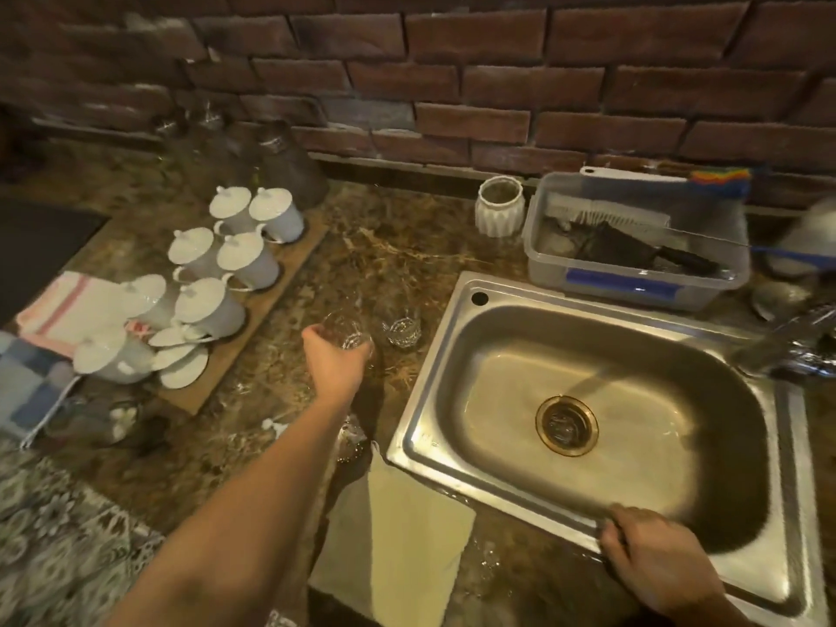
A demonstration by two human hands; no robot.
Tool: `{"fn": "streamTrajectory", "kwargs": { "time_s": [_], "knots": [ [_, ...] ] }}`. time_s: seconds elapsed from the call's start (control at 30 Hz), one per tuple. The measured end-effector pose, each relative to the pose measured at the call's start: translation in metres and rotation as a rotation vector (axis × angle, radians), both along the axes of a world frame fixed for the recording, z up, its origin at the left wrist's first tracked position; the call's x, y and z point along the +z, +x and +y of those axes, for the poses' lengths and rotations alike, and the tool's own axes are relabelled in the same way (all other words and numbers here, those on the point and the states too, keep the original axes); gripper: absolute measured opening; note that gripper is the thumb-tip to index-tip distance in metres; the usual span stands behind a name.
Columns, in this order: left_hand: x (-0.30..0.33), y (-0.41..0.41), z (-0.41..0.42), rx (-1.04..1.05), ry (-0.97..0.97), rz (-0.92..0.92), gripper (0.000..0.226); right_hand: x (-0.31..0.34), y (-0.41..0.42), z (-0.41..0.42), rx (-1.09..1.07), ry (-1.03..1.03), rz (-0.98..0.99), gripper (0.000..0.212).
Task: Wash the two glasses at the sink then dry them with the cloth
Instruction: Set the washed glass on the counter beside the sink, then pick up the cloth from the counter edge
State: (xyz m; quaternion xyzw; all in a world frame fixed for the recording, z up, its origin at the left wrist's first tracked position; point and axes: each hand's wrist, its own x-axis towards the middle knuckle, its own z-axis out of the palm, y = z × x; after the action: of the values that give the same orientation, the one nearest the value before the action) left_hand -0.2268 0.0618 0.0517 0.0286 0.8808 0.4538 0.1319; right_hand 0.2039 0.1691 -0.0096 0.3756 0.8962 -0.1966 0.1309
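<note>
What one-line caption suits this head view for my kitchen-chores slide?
Left hand grips one clear glass tumbler on the marble counter; right hand rests on the steel sink's rim.

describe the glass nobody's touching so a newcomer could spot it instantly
Start at the steel sink and look at the counter just off its left rim. Two clear glasses stand there side by side. The free glass is the one nearer the sink; the left hand grips the other glass.

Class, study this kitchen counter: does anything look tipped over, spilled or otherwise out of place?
Yes. On the wooden board at left, the nearest white lidded porcelain cup lies on its side, while the others stand upright. The pale yellow cloth hangs over the counter's front edge beside the steel sink.
</note>
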Motion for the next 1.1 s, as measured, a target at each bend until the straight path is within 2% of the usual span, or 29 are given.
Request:
{"fn": "streamTrajectory", "kwargs": {
  "time_s": [0.07,0.2,0.43,0.57,0.67,0.73,0.8,0.87,0.93,1.0,1.03,1.1],
  "knots": [
    [-0.002,-0.006,0.007,-0.014,-0.020,-0.026,0.086,0.002,-0.001,0.000,-0.007,0.018,0.013,0.032],
    [-0.005,-0.017,0.016,-0.083,-0.092,-0.038,0.091,-0.003,0.003,-0.002,-0.029,0.081,0.043,0.044],
    [-0.007,-0.041,0.029,-0.062,-0.120,-0.061,0.098,-0.007,0.003,-0.002,-0.071,0.101,0.066,0.024],
    [-0.010,-0.049,0.034,-0.066,-0.094,-0.101,0.097,-0.008,0.004,-0.004,-0.103,0.133,0.100,0.019],
    [-0.012,-0.053,0.034,-0.056,-0.063,-0.124,0.105,-0.011,0.002,-0.003,-0.105,0.147,0.131,0.014],
    [-0.008,-0.047,0.028,-0.010,-0.027,-0.168,0.114,-0.015,0.004,-0.004,-0.106,0.131,0.105,0.013],
    [-0.003,-0.027,0.012,0.013,0.010,-0.242,0.110,-0.020,0.008,-0.004,-0.078,0.162,0.096,0.016],
    [-0.006,0.004,-0.016,-0.038,-0.054,-0.249,0.090,-0.014,0.009,-0.004,-0.053,0.128,0.095,0.018],
    [-0.015,0.039,-0.054,-0.114,-0.215,-0.155,0.066,-0.007,0.006,-0.003,-0.060,0.016,0.101,0.024],
    [-0.029,0.074,-0.097,-0.188,-0.323,-0.127,0.052,-0.002,0.004,-0.001,-0.074,-0.050,0.068,0.027],
    [-0.035,0.090,-0.118,-0.224,-0.386,-0.162,0.051,-0.001,0.004,-0.002,-0.077,-0.051,0.068,0.027],
    [-0.050,0.110,-0.154,-0.315,-0.552,-0.163,0.069,0.001,0.003,-0.005,-0.078,-0.022,0.063,0.028]
  ]
}}
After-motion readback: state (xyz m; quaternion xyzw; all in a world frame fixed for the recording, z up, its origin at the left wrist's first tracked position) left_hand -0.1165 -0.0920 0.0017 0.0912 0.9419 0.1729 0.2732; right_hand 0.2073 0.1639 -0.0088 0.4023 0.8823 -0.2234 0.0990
